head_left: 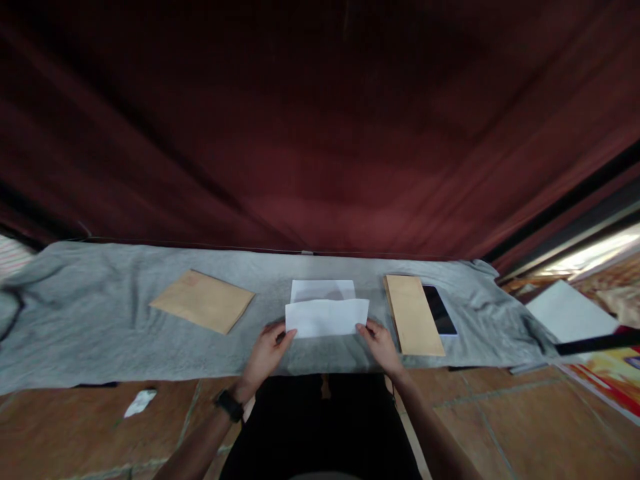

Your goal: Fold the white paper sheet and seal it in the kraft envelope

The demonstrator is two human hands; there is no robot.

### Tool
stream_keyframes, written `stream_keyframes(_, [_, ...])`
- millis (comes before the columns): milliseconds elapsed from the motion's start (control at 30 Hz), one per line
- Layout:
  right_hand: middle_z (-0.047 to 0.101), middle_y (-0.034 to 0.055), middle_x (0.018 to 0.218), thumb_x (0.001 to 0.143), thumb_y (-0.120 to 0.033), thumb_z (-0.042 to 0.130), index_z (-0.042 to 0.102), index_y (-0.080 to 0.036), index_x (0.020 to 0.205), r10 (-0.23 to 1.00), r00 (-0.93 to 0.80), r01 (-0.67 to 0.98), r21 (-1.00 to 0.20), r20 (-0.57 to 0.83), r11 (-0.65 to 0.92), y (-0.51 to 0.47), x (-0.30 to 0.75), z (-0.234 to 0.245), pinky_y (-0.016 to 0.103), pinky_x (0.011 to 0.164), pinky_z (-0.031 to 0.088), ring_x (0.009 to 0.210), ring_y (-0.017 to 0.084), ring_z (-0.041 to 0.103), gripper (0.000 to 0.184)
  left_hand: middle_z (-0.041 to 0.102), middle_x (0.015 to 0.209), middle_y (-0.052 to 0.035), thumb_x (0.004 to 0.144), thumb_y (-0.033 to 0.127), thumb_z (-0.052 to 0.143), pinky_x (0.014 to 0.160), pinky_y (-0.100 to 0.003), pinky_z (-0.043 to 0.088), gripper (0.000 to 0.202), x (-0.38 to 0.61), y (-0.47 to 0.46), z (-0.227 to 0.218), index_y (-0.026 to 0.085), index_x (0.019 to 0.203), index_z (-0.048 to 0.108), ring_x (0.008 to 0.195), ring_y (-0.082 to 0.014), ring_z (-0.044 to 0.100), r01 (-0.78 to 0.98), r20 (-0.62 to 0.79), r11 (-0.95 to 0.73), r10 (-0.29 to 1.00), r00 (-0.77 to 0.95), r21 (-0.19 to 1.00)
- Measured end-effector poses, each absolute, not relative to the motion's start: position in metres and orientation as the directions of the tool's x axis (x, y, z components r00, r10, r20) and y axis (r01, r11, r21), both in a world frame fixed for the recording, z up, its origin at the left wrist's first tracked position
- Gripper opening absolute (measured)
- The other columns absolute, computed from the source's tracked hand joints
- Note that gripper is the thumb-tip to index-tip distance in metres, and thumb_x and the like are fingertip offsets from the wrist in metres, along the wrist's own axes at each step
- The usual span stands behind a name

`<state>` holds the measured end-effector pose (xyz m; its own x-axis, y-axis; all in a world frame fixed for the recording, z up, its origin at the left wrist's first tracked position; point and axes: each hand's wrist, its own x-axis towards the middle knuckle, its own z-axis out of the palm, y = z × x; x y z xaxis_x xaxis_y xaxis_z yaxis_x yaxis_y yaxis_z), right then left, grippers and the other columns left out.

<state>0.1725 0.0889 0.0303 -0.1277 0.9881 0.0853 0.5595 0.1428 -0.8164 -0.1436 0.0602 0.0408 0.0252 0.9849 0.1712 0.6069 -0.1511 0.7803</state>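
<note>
A sheet of white paper (327, 318) is held level between my two hands, above the grey cloth. Its left end is pinched between the thumb and fingers of my left hand (267, 350), which wears a dark watch on the wrist. The lower right corner is gripped by my right hand (383, 345). Just behind it lies more white paper (323, 289), partly covered by the held part; whether the two are joined by a fold I cannot tell. To the right of my right hand rest brown envelopes (415, 317), seemingly stacked.
A single brown envelope (204, 300) lies on the left of the grey cloth (115, 333). A dark-screened phone (440, 310) sits partly under the right-hand envelopes. A dark red curtain (310, 167) hangs behind. On the tiled floor (165, 427) lies a white scrap (141, 403).
</note>
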Motion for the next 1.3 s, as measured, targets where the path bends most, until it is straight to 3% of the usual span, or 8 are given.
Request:
stream_keyframes(233, [0.071,0.0038,0.072,0.098,-0.052,0.041,0.071,-0.021,0.082,0.997,-0.006,0.693,-0.718,0.073,0.057,0.105,0.159,0.027,0.027,0.061,0.048,0.068,0.020,0.067,0.045,0.072,0.078,-0.0040,0.094,0.048,0.048,0.067,-0.028,0.048,0.037,-0.134,0.077,0.044,0.019,0.081,0.068,0.070,-0.0178,0.065,0.665,0.065,0.044,0.988,-0.138,0.745])
stream_keyframes(400, [0.074,0.0047,0.078,0.099,-0.047,0.041,0.072,-0.023,0.085,0.998,0.019,0.814,-0.580,0.064,0.022,0.114,0.153,0.025,0.026,0.063,0.047,0.073,0.021,0.070,0.041,0.067,0.067,-0.0010,0.095,0.042,0.049,0.058,-0.024,0.038,0.033,-0.128,0.088,0.048,0.020,0.077,0.064,0.059,-0.0150,0.060,0.725,-0.022,0.165,0.979,-0.202,0.669])
stream_keyframes(567, [0.076,0.0066,0.082,0.101,-0.046,0.042,0.074,-0.024,0.092,0.998,0.051,0.904,-0.427,0.038,-0.030,0.121,0.149,0.026,0.027,0.064,0.048,0.075,0.022,0.072,0.039,0.069,0.071,-0.0035,0.097,0.040,0.050,0.057,-0.025,0.034,0.031,-0.123,0.096,0.055,0.020,0.081,0.067,0.063,-0.0172,0.063,0.788,-0.080,0.265,0.961,-0.266,0.556])
stream_keyframes(800, [0.076,0.0127,0.083,0.102,-0.047,0.040,0.075,-0.021,0.099,0.997,0.074,0.938,-0.341,0.022,-0.062,0.127,0.143,0.030,0.028,0.063,0.049,0.077,0.025,0.074,0.043,0.075,0.085,-0.0082,0.100,0.044,0.047,0.059,-0.026,0.034,0.034,-0.117,0.102,0.066,0.020,0.091,0.069,0.075,-0.0206,0.069,0.839,-0.155,0.343,0.939,-0.306,0.422])
stream_keyframes(967, [0.077,0.0114,0.089,0.103,-0.045,0.042,0.072,-0.021,0.107,0.991,0.117,0.961,-0.243,-0.069,-0.130,0.131,0.137,0.036,0.027,0.070,0.050,0.083,0.023,0.074,0.039,0.077,0.092,-0.0096,0.101,0.046,0.044,0.061,-0.027,0.037,0.037,-0.112,0.107,0.069,0.020,0.098,0.070,0.081,-0.0213,0.071,0.865,-0.193,0.375,0.925,-0.326,0.335])
stream_keyframes(1300, [0.075,0.0133,0.081,0.104,-0.039,0.043,0.070,-0.017,0.106,0.992,0.120,0.980,-0.156,-0.026,-0.123,0.132,0.128,0.038,0.029,0.067,0.050,0.074,0.023,0.073,0.035,0.076,0.090,-0.0111,0.102,0.048,0.037,0.064,-0.029,0.041,0.043,-0.111,0.110,0.056,0.020,0.100,0.069,0.083,-0.0250,0.072,0.897,-0.144,0.357,0.933,-0.330,0.259])
